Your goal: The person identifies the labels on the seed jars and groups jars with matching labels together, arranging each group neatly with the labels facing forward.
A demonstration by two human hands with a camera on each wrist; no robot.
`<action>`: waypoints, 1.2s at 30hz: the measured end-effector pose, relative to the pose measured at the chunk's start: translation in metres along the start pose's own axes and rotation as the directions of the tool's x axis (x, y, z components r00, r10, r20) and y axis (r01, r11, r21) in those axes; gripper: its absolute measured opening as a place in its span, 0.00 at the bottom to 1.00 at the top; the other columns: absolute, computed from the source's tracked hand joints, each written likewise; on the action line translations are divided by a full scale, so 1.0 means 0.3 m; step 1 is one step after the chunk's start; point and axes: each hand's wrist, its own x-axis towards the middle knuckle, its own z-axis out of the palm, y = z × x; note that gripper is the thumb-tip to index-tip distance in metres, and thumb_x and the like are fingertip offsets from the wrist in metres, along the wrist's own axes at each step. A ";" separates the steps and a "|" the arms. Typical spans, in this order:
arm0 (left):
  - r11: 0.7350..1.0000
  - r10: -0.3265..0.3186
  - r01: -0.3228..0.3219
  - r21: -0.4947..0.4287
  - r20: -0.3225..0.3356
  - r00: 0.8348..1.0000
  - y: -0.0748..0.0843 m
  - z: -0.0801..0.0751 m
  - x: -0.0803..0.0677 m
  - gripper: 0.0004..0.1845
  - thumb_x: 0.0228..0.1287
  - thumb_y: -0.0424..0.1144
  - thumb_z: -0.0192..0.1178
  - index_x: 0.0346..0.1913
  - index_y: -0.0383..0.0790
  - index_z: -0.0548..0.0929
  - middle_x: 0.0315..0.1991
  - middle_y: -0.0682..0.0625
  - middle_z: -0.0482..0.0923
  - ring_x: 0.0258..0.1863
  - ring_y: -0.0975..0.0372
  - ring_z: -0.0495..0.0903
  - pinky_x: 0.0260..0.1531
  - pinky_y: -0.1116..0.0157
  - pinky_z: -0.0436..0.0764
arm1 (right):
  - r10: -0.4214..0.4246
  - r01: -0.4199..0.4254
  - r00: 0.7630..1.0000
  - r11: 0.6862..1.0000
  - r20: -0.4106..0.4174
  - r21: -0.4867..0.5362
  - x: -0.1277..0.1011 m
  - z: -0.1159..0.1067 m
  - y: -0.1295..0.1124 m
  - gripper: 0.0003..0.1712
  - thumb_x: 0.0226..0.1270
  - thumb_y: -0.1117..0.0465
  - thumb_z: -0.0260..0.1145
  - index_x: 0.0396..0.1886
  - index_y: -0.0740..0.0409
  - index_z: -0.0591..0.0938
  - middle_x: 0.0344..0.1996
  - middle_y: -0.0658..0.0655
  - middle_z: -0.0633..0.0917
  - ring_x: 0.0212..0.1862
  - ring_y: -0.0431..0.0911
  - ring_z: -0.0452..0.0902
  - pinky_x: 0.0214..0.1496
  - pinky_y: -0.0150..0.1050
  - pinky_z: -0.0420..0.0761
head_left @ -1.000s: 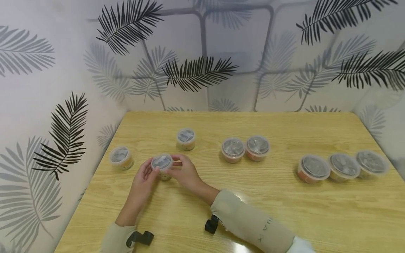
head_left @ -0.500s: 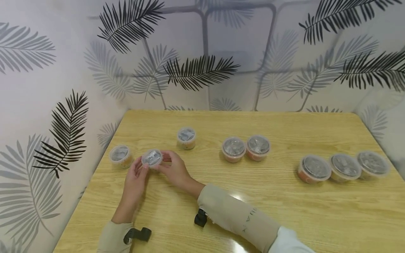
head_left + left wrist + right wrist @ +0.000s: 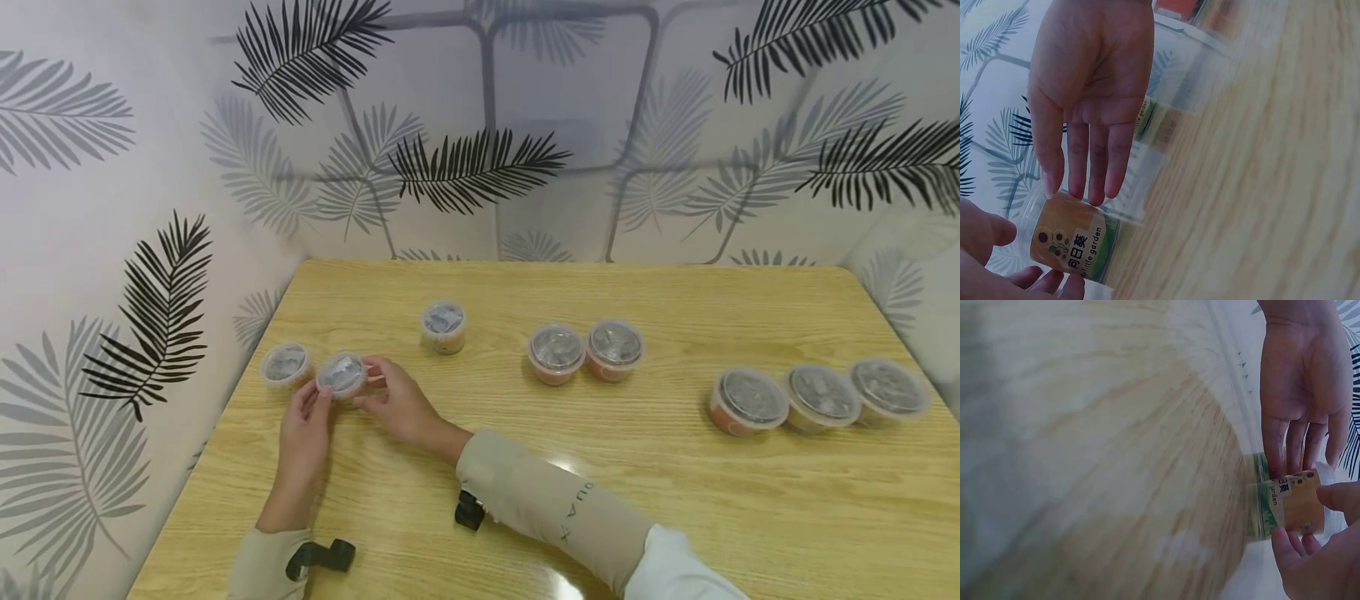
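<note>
Head view: a small lidded cup [image 3: 341, 374] stands near the left edge of the wooden table [image 3: 570, 467], held between both hands. The left hand [image 3: 303, 425] lies against its near-left side with fingers straight and only the tips in contact. The right hand [image 3: 397, 404] has thumb and fingers pinched on the cup's right side. A second small cup [image 3: 284, 364] stands just beside it on the left, so close that contact cannot be ruled out. A third small cup [image 3: 443, 326] stands apart, further back. A pair of medium cups [image 3: 585, 352] occupies mid-table, and a row of three larger cups [image 3: 817, 397] lies to the right. Left wrist view: the left hand [image 3: 1088, 94] is flat, fingers extended, fingertips [image 3: 1094, 190] touching the cup [image 3: 1069, 240], which carries an orange and green label; the right hand's fingers [image 3: 997, 228] curl round its other side. Right wrist view: the right hand [image 3: 1319, 550] clamps the cup [image 3: 1291, 503] between thumb and fingers, while the left hand [image 3: 1304, 381] rests straight fingers against its side. The table surface is blurred here.
</note>
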 end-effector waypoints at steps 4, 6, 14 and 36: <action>1.000 0.003 -0.004 -0.024 -0.019 1.000 -0.005 -0.013 -0.002 0.29 0.73 0.46 0.44 0.69 0.32 0.57 0.65 0.39 0.60 0.64 0.55 0.61 0.62 0.62 0.63 | 0.008 -0.006 0.995 1.000 0.100 -0.019 0.003 0.002 0.001 0.36 0.65 0.64 0.62 0.70 0.55 0.58 0.60 0.56 0.69 0.59 0.49 0.69 0.52 0.31 0.75; 0.999 0.002 -0.004 -0.045 -0.024 1.000 -0.010 -0.020 -0.002 0.28 0.73 0.45 0.43 0.69 0.32 0.56 0.65 0.40 0.60 0.65 0.55 0.60 0.63 0.64 0.62 | 0.004 0.002 0.988 0.999 0.151 -0.038 0.007 0.003 0.005 0.39 0.65 0.64 0.62 0.72 0.54 0.55 0.63 0.55 0.66 0.61 0.47 0.67 0.52 0.30 0.74; 0.990 0.010 -0.008 -0.142 0.016 1.000 -0.017 -0.029 0.002 0.29 0.74 0.44 0.42 0.69 0.30 0.53 0.68 0.40 0.56 0.67 0.56 0.56 0.64 0.66 0.59 | -0.022 0.054 0.972 0.989 0.232 -0.134 0.016 -0.004 0.013 0.44 0.65 0.61 0.62 0.74 0.51 0.49 0.67 0.53 0.63 0.63 0.45 0.65 0.48 0.28 0.75; 0.937 -0.178 0.150 -0.316 -0.064 0.982 0.022 0.028 -0.104 0.28 0.73 0.46 0.42 0.66 0.31 0.53 0.55 0.45 0.60 0.56 0.59 0.65 0.58 0.68 0.67 | 0.007 -0.008 0.997 1.000 -0.073 -0.009 -0.071 -0.256 0.068 0.24 0.70 0.65 0.55 0.64 0.61 0.66 0.59 0.61 0.71 0.55 0.50 0.71 0.55 0.38 0.73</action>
